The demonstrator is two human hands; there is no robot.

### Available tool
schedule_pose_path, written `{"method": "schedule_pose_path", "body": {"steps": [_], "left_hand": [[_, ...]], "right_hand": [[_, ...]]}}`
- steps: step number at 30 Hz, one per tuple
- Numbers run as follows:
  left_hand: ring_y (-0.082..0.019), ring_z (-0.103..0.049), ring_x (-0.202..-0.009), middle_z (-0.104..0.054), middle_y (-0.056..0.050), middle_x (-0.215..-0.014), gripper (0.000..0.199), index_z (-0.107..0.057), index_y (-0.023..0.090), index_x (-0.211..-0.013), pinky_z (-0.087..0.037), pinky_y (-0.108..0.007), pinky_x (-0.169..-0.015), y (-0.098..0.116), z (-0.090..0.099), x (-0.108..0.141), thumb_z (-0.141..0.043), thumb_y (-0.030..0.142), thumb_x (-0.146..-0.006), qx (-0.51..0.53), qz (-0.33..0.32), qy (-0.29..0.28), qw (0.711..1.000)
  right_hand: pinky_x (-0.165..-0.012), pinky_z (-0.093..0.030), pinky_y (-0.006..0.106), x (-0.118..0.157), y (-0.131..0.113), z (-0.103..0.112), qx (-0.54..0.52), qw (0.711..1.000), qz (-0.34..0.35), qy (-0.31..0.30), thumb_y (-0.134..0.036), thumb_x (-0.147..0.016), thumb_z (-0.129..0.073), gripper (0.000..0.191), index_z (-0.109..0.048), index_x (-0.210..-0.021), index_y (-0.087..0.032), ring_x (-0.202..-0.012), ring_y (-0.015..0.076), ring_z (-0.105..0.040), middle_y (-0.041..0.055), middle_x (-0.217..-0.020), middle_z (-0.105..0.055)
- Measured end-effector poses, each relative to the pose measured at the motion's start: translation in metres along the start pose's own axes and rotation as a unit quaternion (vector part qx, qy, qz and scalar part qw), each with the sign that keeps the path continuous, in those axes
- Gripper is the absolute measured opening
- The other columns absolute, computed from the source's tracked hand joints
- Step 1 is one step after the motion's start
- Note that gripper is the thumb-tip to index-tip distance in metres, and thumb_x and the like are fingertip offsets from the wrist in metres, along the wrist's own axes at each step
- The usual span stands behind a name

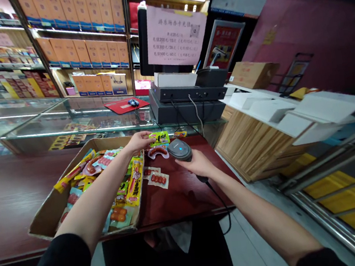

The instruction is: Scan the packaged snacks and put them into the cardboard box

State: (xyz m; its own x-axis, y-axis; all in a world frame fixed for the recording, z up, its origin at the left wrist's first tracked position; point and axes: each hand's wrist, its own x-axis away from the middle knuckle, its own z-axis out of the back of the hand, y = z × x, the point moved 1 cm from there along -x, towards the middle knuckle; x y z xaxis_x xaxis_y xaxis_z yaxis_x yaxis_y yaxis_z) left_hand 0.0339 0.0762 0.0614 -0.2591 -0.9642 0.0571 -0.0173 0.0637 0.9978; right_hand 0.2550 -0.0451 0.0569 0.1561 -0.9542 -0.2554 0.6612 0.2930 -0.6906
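My left hand (141,141) pinches the edge of a green snack packet (159,138) above the dark red counter. My right hand (198,165) is wrapped round the handle of a grey barcode scanner (180,149), whose head points toward the packet. Just below the packet lies a curved sausage pack (158,152). Nearer me are two small packs of red sausages, one of them fully in view (158,179). Under my left forearm stands an open cardboard box (48,213) full of mixed snack packets, partly hidden by the arm.
Behind the counter (180,198) is a glass display case (95,113) with a red mouse pad (124,105). A monitor with a pink notice (177,34) stands over black equipment (187,109). White boxes (266,105) sit on a wooden cabinet at right. The scanner's cable hangs over the edge.
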Motion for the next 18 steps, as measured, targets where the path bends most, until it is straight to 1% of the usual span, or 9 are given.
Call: {"method": "schedule_pose_path", "body": {"steps": [2,8,11,13,14,16,18], "left_hand": [[-0.008,-0.058,-0.052,-0.068,0.000,-0.073,0.039,-0.064,0.013,-0.088,-0.047,-0.022,-0.051,-0.001,0.001,-0.001,-0.085,0.021,-0.057,-0.001,0.002,-0.004,1.000],[-0.009,-0.060,-0.056,-0.066,0.001,-0.068,0.044,-0.064,0.012,-0.089,-0.050,-0.023,-0.055,-0.005,0.004,-0.003,-0.087,0.019,-0.052,0.011,0.003,-0.012,1.000],[-0.009,-0.059,-0.054,-0.066,0.001,-0.069,0.044,-0.063,0.012,-0.091,-0.050,-0.023,-0.053,-0.003,0.002,-0.001,-0.086,0.020,-0.054,0.003,0.000,-0.006,1.000],[-0.009,-0.058,-0.053,-0.066,0.000,-0.070,0.043,-0.063,0.012,-0.091,-0.049,-0.024,-0.053,0.002,0.002,0.001,-0.085,0.023,-0.056,-0.004,-0.005,-0.003,1.000],[-0.009,-0.058,-0.054,-0.066,0.000,-0.071,0.043,-0.062,0.012,-0.091,-0.050,-0.024,-0.053,0.006,0.002,0.004,-0.085,0.024,-0.057,-0.005,-0.012,0.000,1.000],[-0.009,-0.059,-0.056,-0.066,0.001,-0.071,0.042,-0.061,0.013,-0.090,-0.051,-0.024,-0.057,0.017,0.010,0.010,-0.085,0.026,-0.058,-0.008,-0.034,0.007,0.999],[-0.009,-0.058,-0.057,-0.064,0.002,-0.068,0.043,-0.061,0.013,-0.090,-0.051,-0.024,-0.059,0.031,0.027,0.021,-0.085,0.029,-0.058,-0.028,-0.062,0.017,0.998]], "right_hand": [[-0.089,-0.051,0.038,0.000,-0.001,0.001,0.005,1.000,-0.009,0.004,-0.040,-0.078,-0.069,0.040,-0.069,-0.112,-0.018,-0.103,0.0274,-0.067,0.0080,-0.107,-0.074],[-0.090,-0.051,0.038,0.001,-0.003,0.003,0.007,1.000,-0.010,0.005,-0.039,-0.077,-0.070,0.041,-0.069,-0.112,-0.017,-0.104,0.0278,-0.067,0.0096,-0.109,-0.073],[-0.088,-0.052,0.037,0.001,-0.004,0.004,0.010,1.000,-0.014,0.004,-0.040,-0.077,-0.069,0.041,-0.070,-0.111,-0.017,-0.103,0.0279,-0.068,0.0100,-0.107,-0.074],[-0.085,-0.052,0.035,0.001,-0.008,0.004,0.008,1.000,-0.009,0.004,-0.040,-0.076,-0.069,0.041,-0.070,-0.111,-0.017,-0.100,0.0272,-0.068,0.0095,-0.105,-0.074],[-0.083,-0.053,0.034,0.001,-0.010,0.005,0.005,1.000,-0.006,0.004,-0.040,-0.076,-0.070,0.041,-0.070,-0.110,-0.017,-0.097,0.0264,-0.069,0.0091,-0.102,-0.075],[-0.073,-0.053,0.030,-0.002,-0.014,0.005,0.000,1.000,-0.006,-0.007,-0.043,-0.077,-0.069,0.040,-0.071,-0.107,-0.016,-0.081,0.0238,-0.071,0.0079,-0.088,-0.076],[-0.061,-0.051,0.027,-0.006,-0.019,0.003,-0.006,0.999,-0.019,-0.027,-0.046,-0.078,-0.067,0.041,-0.071,-0.103,-0.014,-0.061,0.0200,-0.068,0.0058,-0.071,-0.073]]}}
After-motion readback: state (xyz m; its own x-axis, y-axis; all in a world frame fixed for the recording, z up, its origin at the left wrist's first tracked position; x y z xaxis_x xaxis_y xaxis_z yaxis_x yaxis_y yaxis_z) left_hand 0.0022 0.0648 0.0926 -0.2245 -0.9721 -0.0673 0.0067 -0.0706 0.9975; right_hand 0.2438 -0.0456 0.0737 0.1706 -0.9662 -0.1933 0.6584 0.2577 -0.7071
